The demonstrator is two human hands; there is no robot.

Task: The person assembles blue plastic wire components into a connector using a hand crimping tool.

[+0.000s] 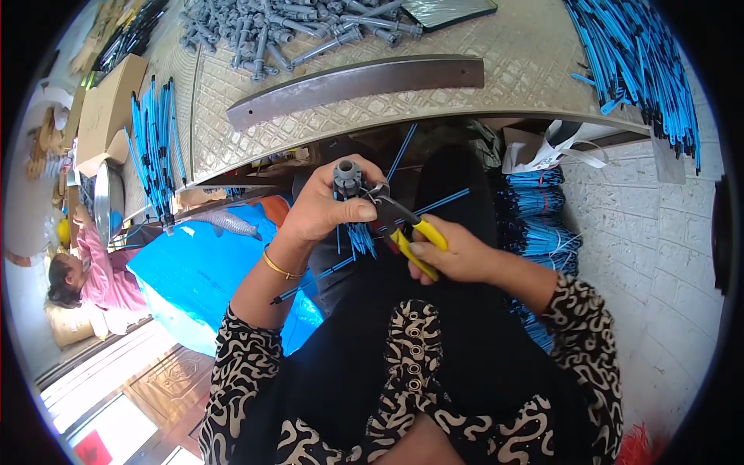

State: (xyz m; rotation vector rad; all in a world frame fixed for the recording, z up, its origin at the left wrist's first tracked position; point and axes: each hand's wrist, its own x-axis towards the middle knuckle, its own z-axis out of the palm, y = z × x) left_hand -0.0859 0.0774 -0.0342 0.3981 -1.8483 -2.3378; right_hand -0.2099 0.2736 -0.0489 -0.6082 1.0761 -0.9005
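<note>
My left hand (310, 213) grips an upright grey plastic hub (348, 175) with a round, notched top. Thin blue rods (359, 239) with black ends spread out below the hub, some to the right and one towards my left wrist. In my right hand (463, 257) is a pair of pliers (397, 212) with yellow handles. Its metal jaws are at the right side of the hub, close to my left fingers. Whether they bite on anything is too small to tell.
Across the patterned table (535, 93) lies a curved metal bar (356, 87), before a pile of grey plastic parts (267, 31). Blue rods (635, 62) hang over its right end; tied bundles (535, 203) are stacked below. A blue sheet (194, 267) and a person in pink (108, 271) are left.
</note>
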